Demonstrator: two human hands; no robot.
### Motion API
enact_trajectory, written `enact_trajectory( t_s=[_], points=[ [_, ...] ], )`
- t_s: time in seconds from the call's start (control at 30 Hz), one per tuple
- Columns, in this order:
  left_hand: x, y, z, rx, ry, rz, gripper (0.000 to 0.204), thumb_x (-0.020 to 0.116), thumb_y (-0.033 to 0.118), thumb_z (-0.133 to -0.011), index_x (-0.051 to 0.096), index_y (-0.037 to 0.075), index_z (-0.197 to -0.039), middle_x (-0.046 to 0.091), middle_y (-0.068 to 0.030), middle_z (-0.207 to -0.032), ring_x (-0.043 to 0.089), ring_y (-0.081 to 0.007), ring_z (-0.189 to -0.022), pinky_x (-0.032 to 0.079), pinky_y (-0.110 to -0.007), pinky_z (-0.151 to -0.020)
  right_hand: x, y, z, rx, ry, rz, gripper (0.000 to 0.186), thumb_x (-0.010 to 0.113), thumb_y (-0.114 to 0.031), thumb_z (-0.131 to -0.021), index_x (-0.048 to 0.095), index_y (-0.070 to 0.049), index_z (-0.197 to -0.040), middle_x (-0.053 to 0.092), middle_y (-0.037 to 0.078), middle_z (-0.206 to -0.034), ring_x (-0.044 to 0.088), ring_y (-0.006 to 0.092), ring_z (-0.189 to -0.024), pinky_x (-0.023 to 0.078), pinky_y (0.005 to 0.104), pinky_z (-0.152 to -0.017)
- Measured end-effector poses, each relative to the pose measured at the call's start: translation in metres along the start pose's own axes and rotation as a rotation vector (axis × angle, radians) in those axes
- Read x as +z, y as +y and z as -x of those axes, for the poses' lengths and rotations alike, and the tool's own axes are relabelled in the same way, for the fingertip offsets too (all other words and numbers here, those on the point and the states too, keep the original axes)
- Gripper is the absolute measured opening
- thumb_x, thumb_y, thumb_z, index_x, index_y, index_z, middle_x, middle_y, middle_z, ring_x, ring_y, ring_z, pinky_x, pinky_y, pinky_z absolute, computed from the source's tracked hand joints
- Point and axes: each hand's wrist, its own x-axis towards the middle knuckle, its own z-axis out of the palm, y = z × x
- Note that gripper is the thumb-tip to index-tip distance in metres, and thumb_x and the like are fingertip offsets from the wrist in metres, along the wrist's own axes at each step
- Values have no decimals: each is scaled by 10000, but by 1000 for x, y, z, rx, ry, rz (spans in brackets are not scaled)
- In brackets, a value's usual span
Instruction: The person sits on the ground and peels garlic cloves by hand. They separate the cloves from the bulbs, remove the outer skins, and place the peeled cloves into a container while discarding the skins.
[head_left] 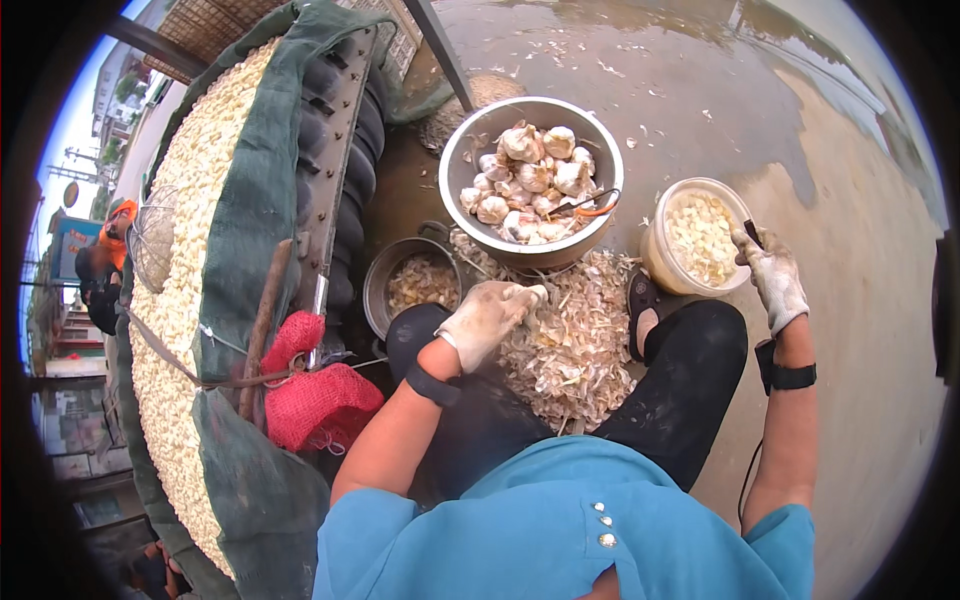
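My left hand (492,318), in a soiled white glove, has its fingers curled together above a heap of papery garlic skins (570,380) between my legs; what it holds, if anything, is too small to make out. My gloved right hand (770,275) grips a small dark tool (753,233) beside a translucent tub (700,240) of pale peeled cloves. A steel bowl (606,135) of whole garlic bulbs stands ahead, with an orange-handled tool (595,208) at its right rim. A metal pot (380,285) with unpeeled pieces sits left of the heap.
At left, a long bed (180,200) of pale cloves on green mesh, with a wire strainer (152,235), adjoins black rollers (360,170). Red net bags (320,400) and a wooden stick (262,330) are beside it. A person in orange (115,235) is beyond. Wet concrete (680,70) surrounds the containers.
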Motion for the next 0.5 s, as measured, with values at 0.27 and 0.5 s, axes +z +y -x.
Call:
enact_trajectory(
  t_s=[0.27,0.5],
  points=[
    [-56,-1,-39,201,153,-419,266,470,193,-970,622,-11,-1049,642,-112,-956,604,-183,-805,488,-321,-743,51,-57,-8,-175,-278,-43,576,648,-505,-844,618,1,-1118,672,155,-921,635,233,-832,494,353,-752],
    [-65,-4,-82,117,209,-436,280,431,163,-949,635,-2,-1047,578,-188,-1060,573,-368,-968,463,-405,-861,114,-100,-58,-212,-368,46,562,635,-509,-841,624,-31,-1137,656,223,-1062,617,347,-1033,479,389,-884]
  ],
)
